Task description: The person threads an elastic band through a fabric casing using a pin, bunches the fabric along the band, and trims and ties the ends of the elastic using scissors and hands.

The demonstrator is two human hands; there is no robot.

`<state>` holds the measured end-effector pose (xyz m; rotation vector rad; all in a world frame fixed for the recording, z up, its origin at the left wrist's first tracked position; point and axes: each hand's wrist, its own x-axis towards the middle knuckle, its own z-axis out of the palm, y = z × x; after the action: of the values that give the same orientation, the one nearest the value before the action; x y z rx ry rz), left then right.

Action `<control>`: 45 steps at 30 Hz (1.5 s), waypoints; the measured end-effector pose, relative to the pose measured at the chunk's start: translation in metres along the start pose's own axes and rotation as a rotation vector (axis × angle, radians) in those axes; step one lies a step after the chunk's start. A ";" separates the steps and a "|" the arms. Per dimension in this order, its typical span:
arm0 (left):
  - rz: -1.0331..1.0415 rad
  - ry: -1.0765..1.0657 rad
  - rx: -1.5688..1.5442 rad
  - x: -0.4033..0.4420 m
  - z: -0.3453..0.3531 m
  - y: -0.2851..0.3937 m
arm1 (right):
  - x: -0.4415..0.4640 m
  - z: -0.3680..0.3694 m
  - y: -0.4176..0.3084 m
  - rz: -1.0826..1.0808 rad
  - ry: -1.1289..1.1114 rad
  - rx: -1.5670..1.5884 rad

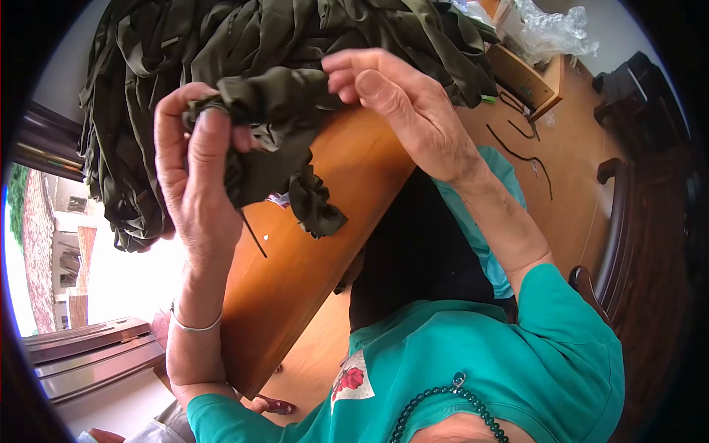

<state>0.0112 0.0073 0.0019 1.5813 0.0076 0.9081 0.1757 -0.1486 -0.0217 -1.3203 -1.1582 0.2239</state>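
My left hand [193, 151] is closed on a gathered, ruffled piece of dark olive-green fabric [277, 96], pinched between thumb and fingers above the table. A ruffled end [316, 203] of this fabric hangs down, and a thin dark strand dangles below my hand. At the fabric's right end is my right hand [402, 107], its fingers loosely bent and the thumb apart from them. Whether its fingertips touch the fabric, I cannot tell. Behind both hands lies a large heap of the same olive-green fabric [288, 37].
A brown wooden table [295, 277] runs beneath my hands. To the right are an open wooden drawer [528, 81], clear plastic wrapping [554, 29], dark cords [521, 151] on the floor and dark wooden furniture [642, 214]. A bright window [96, 244] is at the left.
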 end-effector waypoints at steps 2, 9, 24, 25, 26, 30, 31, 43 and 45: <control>-0.058 -0.020 0.012 -0.008 0.009 0.003 | 0.009 0.009 -0.007 -0.170 -0.026 -0.161; 0.063 0.118 -0.081 0.001 0.003 0.011 | 0.006 0.017 0.000 -0.160 -0.237 -0.264; -0.055 -0.109 0.096 -0.007 0.009 0.006 | 0.009 0.013 -0.011 -0.269 -0.157 -0.354; -0.049 -0.089 0.062 -0.006 0.011 0.007 | 0.006 0.010 -0.011 -0.214 -0.170 -0.304; -0.068 -0.032 0.038 -0.006 0.009 0.007 | 0.003 0.008 -0.010 -0.156 -0.181 -0.256; -0.020 -0.026 -0.077 -0.001 0.008 0.007 | -0.012 -0.001 -0.001 0.062 -0.223 0.050; -0.038 -0.035 -0.088 -0.002 0.007 0.006 | -0.015 -0.002 0.001 0.128 -0.238 0.166; -0.094 -0.221 0.255 -0.007 0.013 0.010 | -0.001 0.012 -0.018 -0.084 -0.348 -0.240; -0.059 -0.192 0.264 -0.007 0.011 0.006 | -0.003 0.011 -0.017 -0.041 -0.336 -0.221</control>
<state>0.0098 -0.0072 0.0045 1.8997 0.0398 0.7284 0.1576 -0.1492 -0.0112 -1.4881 -1.5267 0.3027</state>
